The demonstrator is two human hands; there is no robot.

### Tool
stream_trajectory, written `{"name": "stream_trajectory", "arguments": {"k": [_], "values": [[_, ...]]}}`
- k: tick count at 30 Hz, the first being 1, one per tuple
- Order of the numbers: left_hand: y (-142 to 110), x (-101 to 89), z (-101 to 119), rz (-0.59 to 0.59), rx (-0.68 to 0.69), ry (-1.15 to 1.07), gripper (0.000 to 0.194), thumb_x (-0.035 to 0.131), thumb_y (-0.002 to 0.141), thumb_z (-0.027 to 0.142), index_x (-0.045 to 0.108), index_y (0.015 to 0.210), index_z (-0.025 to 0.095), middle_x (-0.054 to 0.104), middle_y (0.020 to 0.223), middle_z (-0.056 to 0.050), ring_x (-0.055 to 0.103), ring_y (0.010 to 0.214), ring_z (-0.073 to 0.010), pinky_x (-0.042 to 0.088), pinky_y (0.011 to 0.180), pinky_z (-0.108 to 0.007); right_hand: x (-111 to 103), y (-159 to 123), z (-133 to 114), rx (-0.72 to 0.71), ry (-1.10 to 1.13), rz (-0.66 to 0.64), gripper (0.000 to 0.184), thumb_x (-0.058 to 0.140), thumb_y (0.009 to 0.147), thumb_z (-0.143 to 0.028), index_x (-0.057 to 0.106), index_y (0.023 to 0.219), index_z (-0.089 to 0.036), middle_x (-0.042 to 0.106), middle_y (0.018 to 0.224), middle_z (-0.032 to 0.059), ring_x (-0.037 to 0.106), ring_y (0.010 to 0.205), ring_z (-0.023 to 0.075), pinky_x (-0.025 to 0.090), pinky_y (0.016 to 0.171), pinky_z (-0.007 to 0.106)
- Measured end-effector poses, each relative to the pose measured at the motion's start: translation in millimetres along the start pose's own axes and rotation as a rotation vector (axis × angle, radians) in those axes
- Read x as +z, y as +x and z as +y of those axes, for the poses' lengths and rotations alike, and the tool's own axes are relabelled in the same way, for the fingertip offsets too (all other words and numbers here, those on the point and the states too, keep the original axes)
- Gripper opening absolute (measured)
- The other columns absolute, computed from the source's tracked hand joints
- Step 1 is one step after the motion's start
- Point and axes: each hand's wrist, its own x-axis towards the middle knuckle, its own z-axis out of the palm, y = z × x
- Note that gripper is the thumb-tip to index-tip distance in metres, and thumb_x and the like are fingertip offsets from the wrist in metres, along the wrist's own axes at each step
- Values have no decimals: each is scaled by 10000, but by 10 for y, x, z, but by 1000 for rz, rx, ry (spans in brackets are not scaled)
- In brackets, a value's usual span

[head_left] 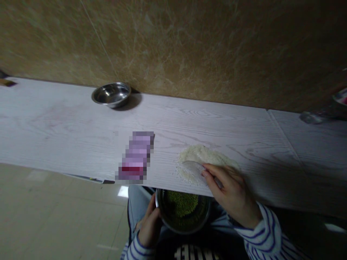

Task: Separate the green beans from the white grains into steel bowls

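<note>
Table [67, 137]: long and white, with wavy wood lines; a thin seam [284, 137] crosses it to the right of the pile.
Pile of white grains [199, 153]: spread out on the table, with loose bits around its left side.
Purple flat thing [138, 155]: just left of the pile, too blurry to tell what it is.
Shiny metal bowl [111, 95]: behind and left of the pile, right side up.
Clear thing [310, 117]: well right of the pile.
Brown piece [7, 83]: far left of the pile.
</note>
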Motion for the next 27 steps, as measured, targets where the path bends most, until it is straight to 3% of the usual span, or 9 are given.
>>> {"name": "stream_trajectory", "arguments": {"k": [5,13,20,24,27], "values": [[-44,25,34,-13,-16,-66,758,667,608,267,527,1349,186,658,1296,-112,497,1298,-345,362,1081,-437,83,-61,-135,-36,31,-34,157,533,929,-142,663,1015,-157,771,826,69,719,688,190,569,706,354],[-104,37,118,-9,-61,-54,841,649,578,241,489,1402,189,719,1135,-83,615,1079,-311,473,882,-387,81,-94,-42,34,-28,79,146,543,926,-172,663,1007,-154,775,844,93,731,730,207,582,694,348],[-160,89,159,-50,-45,-90,808,647,596,192,488,1388,177,732,1108,-72,634,954,-259,477,788,-338,159,-131,-256,-8,32,8,150,540,914,-118,657,1006,-137,769,812,69,718,668,194,570,685,366],[-174,65,169,-38,-45,-77,740,620,603,150,525,1337,149,740,920,-26,610,796,-199,453,664,-288,182,-136,-209,24,-6,45,144,549,912,-130,669,991,-131,774,830,79,730,707,212,573,704,373],[-175,58,166,-44,-24,-80,742,641,613,175,525,1346,148,744,938,-35,628,867,-223,466,708,-300,177,-125,-136,39,-32,75,141,552,911,-143,676,976,-130,773,826,82,732,715,213,576,697,356]]}}
